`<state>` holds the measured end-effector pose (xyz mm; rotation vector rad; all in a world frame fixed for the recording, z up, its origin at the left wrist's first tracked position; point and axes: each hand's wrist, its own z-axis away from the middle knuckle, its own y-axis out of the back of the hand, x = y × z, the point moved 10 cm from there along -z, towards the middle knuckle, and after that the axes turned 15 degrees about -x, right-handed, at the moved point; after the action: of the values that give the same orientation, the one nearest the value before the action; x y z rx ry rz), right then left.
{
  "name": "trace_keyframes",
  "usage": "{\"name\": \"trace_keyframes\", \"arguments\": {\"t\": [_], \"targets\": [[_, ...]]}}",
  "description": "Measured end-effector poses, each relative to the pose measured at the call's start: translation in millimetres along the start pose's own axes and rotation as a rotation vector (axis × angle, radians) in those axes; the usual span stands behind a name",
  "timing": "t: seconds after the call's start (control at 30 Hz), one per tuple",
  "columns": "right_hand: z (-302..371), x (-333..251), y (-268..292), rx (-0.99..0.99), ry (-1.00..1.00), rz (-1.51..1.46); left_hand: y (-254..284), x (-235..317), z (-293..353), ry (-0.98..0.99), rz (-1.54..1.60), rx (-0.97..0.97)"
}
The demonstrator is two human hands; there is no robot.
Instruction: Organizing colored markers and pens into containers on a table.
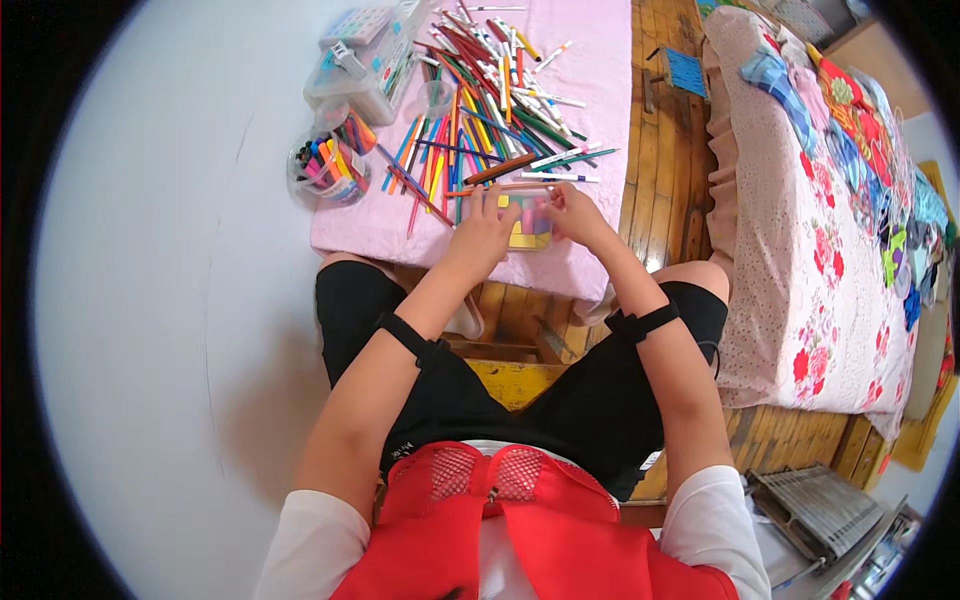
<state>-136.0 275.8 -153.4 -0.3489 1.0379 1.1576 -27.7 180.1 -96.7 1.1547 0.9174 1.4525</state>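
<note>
The left hand [483, 230], partly open with its fingers spread, reaches over the left side of a small clear box [530, 240] showing coloured patches; whether it grips, I cannot tell. The right hand [576, 214] has its fingers bent together, seemingly pinching the box's right edge near the far corner. The box lies between them, neither clearly nearer; its long axis is hidden by fingers. Beyond, pencils and markers [495, 90] heap across a pink cloth [350, 228], a clear tub [350, 191] to the left.
</note>
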Motion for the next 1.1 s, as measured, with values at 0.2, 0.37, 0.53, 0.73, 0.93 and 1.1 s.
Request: {"name": "trace_keyframes", "arguments": {"t": [0.2, 0.37, 0.53, 0.73, 0.93, 1.1], "targets": [[37.3, -50.9, -1.9, -0.045, 0.293, -0.208, 48.3, -14.6, 38.5, -0.154, 0.261, 0.402], [82.8, -113.3, -9.9, -0.013, 0.509, -0.155, 95.5, 0.4, 66.1, -0.1, 0.354, 0.522], [128.9, -170.5, -1.8, 0.164, 0.591, 0.058, 71.5, -43.3, 63.5, -0.027, 1.225, 0.157], [157.1, -209.2, -13.5, 0.442, 0.796, 0.445, 85.8, -34.9, 88.1, -0.092, 1.399, 0.437], [119.2, -193.9, -19.2, 0.178, 0.686, 0.005, 91.5, -52.3, 97.2, -0.08, 1.25, 0.507], [92.5, -188.0, -32.7, -0.002, 0.444, 0.16, 117.9, -87.6, 96.4, -0.122, 1.112, 0.551]]}}
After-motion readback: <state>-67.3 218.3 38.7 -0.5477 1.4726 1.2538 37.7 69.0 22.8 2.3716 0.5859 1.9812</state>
